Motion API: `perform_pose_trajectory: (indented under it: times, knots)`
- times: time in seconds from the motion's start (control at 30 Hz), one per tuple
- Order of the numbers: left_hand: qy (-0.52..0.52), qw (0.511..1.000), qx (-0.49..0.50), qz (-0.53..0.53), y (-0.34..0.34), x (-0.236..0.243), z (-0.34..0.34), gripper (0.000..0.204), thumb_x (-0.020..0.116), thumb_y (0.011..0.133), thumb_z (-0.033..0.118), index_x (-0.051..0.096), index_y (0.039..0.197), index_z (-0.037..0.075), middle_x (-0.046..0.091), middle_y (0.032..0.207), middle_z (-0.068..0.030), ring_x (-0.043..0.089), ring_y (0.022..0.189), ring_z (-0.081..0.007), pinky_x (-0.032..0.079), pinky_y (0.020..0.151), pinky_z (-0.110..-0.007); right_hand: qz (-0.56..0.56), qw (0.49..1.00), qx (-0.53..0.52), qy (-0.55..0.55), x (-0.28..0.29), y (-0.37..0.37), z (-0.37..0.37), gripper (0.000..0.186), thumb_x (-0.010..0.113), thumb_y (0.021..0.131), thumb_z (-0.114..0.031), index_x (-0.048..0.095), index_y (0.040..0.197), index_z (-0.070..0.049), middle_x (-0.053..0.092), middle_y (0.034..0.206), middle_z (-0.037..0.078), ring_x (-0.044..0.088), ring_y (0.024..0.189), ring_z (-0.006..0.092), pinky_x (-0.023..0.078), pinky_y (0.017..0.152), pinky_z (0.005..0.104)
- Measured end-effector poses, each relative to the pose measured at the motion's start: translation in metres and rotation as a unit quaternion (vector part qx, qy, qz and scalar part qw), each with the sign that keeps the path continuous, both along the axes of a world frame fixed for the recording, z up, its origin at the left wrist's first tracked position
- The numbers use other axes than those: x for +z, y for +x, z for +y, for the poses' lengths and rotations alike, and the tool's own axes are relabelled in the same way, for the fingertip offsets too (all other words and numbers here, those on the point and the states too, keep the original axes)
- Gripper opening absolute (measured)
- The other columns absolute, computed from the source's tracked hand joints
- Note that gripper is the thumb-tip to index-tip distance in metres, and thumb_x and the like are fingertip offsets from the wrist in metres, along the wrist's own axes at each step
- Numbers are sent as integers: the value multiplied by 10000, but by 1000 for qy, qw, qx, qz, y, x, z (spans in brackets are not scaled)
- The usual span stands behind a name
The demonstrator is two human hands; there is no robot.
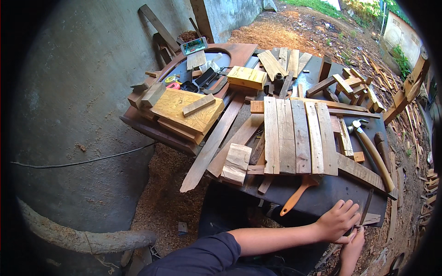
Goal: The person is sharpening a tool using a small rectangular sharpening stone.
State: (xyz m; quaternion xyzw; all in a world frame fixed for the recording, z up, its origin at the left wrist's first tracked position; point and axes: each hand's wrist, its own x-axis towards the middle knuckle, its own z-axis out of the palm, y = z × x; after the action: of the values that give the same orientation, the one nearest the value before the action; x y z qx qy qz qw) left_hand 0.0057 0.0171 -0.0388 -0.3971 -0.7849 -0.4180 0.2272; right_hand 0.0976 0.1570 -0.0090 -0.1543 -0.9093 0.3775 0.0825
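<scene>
At the table's near right corner my two hands meet. My left hand [341, 221] reaches across from the left with fingers curled. Something dark shows beneath them, too hidden to name. Just below it, my right hand [352, 246] is closed, its fingers partly covered by the left. A narrow dark strip [367, 204] runs up from the right hand's fingertips over the table edge. Beside it lies a pale flat piece of wood [372, 219]. A paintbrush [294, 198] with an orange handle rests to the left, near a panel of wooden slats [301, 138].
A claw hammer [375, 152] lies right of the slats. Wood offcuts [354, 87] are piled at the back right. Left stand a thick wooden block [186, 110], a yellowish block [247, 77] and a propped phone [194, 46]. A cable [83, 164] crosses by the wall.
</scene>
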Motion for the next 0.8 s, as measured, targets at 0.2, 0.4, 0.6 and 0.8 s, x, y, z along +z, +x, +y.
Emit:
perform_pose_trajectory:
  times: [0.2,0.4,0.6,0.8]
  knots:
    - [3,1000,1,-2,0,0,-1,523,607,833,470,591,1015,-20,567,1084,-218,520,1006,-345,416,842,-417,-31,999,-10,13,1,0,1,296,446,1059,-177,592,1168,56,698,1052,258,685,969,364,501,860,461]
    - [3,1000,2,5,-1,2,-2,514,601,835,464,589,1015,-17,570,1073,-213,521,986,-338,415,835,-414,-12,1000,-10,20,-1,0,1,268,439,1058,-160,584,1110,59,684,983,244,659,887,350,496,831,458]
    - [0,1000,-1,1,-1,2,-3,510,600,838,460,589,1018,-17,572,1077,-213,524,985,-338,417,838,-415,-7,1000,2,12,-2,-1,2,275,442,1059,-149,591,1150,64,689,1019,249,668,932,345,499,853,452]
    - [0,1000,-2,-2,0,1,-2,512,597,841,457,591,1030,-19,574,1089,-215,522,997,-338,417,847,-414,-26,999,-10,24,2,0,0,282,444,1061,-151,594,1168,62,696,1038,246,677,958,339,501,863,449]
